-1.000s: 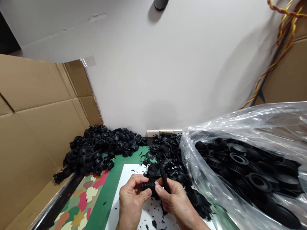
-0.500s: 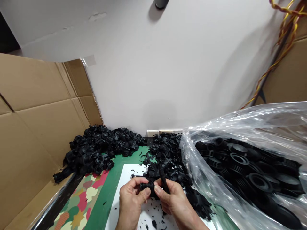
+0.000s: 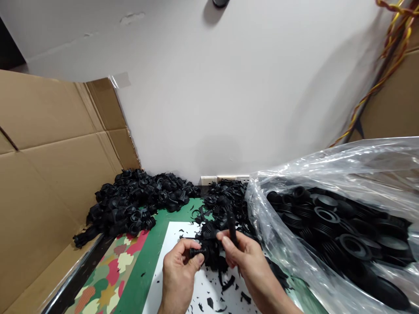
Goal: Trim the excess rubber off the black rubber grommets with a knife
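Note:
Between the thumb and fingers of my left hand (image 3: 180, 272) is a small black ribbed rubber bellows (image 3: 196, 253). My right hand (image 3: 240, 253), a short way to its right, is closed around a slim black tool (image 3: 232, 226) that points up; its working end is hidden by the fingers. Under the right hand is a curved black rubber strip (image 3: 227, 284); I cannot tell whether it hangs or lies. Both hands are over a white sheet (image 3: 170, 235) strewn with black scraps (image 3: 210, 302).
Ribbed black rubber pieces (image 3: 140, 196) are heaped at the left, black trimmings (image 3: 225, 196) behind the hands. A clear plastic bag (image 3: 262, 209) of larger bellows pieces (image 3: 327, 216) stands at right. Cardboard (image 3: 59, 165) walls the left side; power sockets (image 3: 209, 179) sit at the wall's base.
My right hand has moved right and slightly up, away from the bellows, with the slim tool still in it. The curved strip now shows below it. My left hand has barely moved.

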Available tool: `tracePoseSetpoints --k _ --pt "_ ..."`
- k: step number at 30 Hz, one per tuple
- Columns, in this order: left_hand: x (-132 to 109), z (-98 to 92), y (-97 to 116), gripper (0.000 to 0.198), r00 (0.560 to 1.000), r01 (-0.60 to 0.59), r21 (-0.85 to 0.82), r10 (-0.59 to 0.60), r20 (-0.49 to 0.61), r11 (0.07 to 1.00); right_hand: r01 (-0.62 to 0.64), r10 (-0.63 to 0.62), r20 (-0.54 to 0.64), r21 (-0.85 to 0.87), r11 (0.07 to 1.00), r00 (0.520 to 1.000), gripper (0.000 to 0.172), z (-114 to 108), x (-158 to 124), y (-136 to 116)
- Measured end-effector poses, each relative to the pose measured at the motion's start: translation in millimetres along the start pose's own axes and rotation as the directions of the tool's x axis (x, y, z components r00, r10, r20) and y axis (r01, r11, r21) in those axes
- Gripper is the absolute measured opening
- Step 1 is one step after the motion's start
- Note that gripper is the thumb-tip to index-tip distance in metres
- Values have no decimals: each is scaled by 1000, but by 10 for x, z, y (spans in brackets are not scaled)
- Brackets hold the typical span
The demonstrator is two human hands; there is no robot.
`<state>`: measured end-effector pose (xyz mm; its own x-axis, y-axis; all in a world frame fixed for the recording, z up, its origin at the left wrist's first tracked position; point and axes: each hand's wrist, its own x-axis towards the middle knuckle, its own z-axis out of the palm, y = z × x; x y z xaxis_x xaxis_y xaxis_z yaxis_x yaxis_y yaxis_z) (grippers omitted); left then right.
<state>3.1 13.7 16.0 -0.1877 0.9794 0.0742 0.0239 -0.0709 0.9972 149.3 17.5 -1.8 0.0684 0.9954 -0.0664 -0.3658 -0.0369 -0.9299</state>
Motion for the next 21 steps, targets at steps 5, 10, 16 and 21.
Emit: tracePoseSetpoints --k 5,10,16,21 --pt "-3 -21 -24 10 999 -41 51 41 12 998 56 -54 -59 31 998 997 55 -121 4 -141" --pt "-4 -14 -11 9 995 -97 78 96 13 992 152 -152 14 -11 988 988 50 -124 5 -116" --pt "-12 -21 -19 8 993 -117 88 116 24 989 153 -155 70 29 988 985 38 -64 -19 -175" --pt "-16 -20 -20 8 992 -119 69 116 38 991 248 -252 91 53 967 963 29 -26 -50 -196"
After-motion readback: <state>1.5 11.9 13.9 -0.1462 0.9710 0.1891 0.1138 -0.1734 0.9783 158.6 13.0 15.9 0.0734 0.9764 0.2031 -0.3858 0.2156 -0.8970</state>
